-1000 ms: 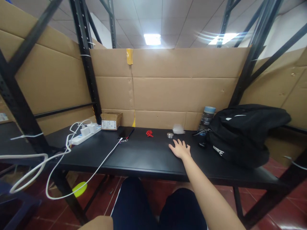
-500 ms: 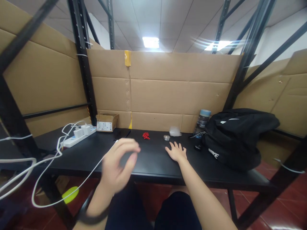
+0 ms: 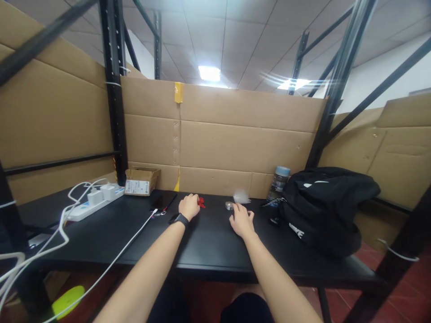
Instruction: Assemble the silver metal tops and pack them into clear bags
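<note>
On the black tabletop (image 3: 208, 240), my left hand (image 3: 189, 207) is curled at the left side of a small pile of red pieces (image 3: 201, 202), partly covering it. Its fingertips are hidden, but the fingers look closed against the pieces, whose kind is too small to make out. A watch with a dark band (image 3: 182, 219) circles the left wrist. My right hand (image 3: 242, 220) rests palm down, fingers apart and slightly bent. Its fingertips lie just right of a small round silver metal piece (image 3: 229, 206), touching or nearly touching it. Behind is a crumpled clear plastic bag (image 3: 241, 196).
At right stand a black backpack (image 3: 326, 211) and a blue-capped bottle (image 3: 279, 183). A small cardboard box (image 3: 141, 181), a power strip (image 3: 96, 202) and a white cable (image 3: 134, 235) are at left. Cardboard panels (image 3: 218, 143) wall the back.
My left hand has moved forward from above the front edge to the red pieces. My right hand has come closer to the silver piece, its fingers more bent. The camera view has shifted.
</note>
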`<state>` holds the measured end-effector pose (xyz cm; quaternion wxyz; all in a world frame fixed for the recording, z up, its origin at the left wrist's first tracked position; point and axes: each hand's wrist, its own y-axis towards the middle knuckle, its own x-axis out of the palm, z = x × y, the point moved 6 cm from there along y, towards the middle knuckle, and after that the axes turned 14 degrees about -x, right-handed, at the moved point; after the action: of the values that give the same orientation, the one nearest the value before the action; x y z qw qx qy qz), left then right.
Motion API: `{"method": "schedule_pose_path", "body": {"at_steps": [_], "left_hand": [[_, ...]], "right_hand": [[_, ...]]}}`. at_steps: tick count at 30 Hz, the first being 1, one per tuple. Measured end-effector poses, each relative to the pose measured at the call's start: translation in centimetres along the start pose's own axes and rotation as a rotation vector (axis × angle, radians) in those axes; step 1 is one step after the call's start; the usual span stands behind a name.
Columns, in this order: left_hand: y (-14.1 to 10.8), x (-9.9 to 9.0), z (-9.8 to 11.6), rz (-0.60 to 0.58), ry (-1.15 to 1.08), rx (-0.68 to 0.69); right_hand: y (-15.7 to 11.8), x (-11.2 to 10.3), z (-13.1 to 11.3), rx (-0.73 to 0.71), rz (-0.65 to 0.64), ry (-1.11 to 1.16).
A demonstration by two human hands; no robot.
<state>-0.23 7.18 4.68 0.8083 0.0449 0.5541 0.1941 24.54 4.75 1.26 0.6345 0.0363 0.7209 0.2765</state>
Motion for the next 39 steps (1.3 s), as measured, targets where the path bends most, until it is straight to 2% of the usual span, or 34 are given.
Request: {"method": "schedule_pose_path", "body": {"at_steps": [2, 4, 9, 14, 20, 24, 28, 33, 39], "left_hand": [[0.0, 0.6, 0.3, 0.072, -0.017, -0.074], [-0.4, 1.4, 0.3, 0.109, -0.03, -0.095], [-0.1, 2.2, -0.5, 0.091, -0.044, 0.009], [1.0, 2.5, -1.4, 0.039, -0.058, 0.027], [0.5, 2.8, -1.4, 0.052, -0.132, 0.008], [0.5, 2.4, -0.8, 0.072, -0.272, 0.045], [0.6, 2.3, 0.1, 0.021, -0.451, 0.094], [0.1, 2.3, 1.1, -0.061, -0.587, 0.153], [0.0, 1.8, 0.8, -0.076, -0.7, 0.141]], "right_hand": [[1.3, 0.1, -0.4, -0.065, 0.05, -0.037], [2.6, 0.4, -0.2, -0.056, 0.062, -0.04], [5.0, 0.9, 0.2, -0.021, 0.034, 0.033], [4.5, 1.3, 1.2, 0.024, 0.011, 0.066], [4.4, 2.0, 2.5, 0.046, -0.022, 0.169], [5.1, 2.3, 2.9, 0.042, -0.007, 0.205], [5.7, 2.9, 3.5, 0.034, 0.015, 0.278], [5.8, 3.1, 4.3, 0.05, 0.099, 0.393], [5.4, 1.8, 4.3, 0.106, 0.317, 0.672]]}}
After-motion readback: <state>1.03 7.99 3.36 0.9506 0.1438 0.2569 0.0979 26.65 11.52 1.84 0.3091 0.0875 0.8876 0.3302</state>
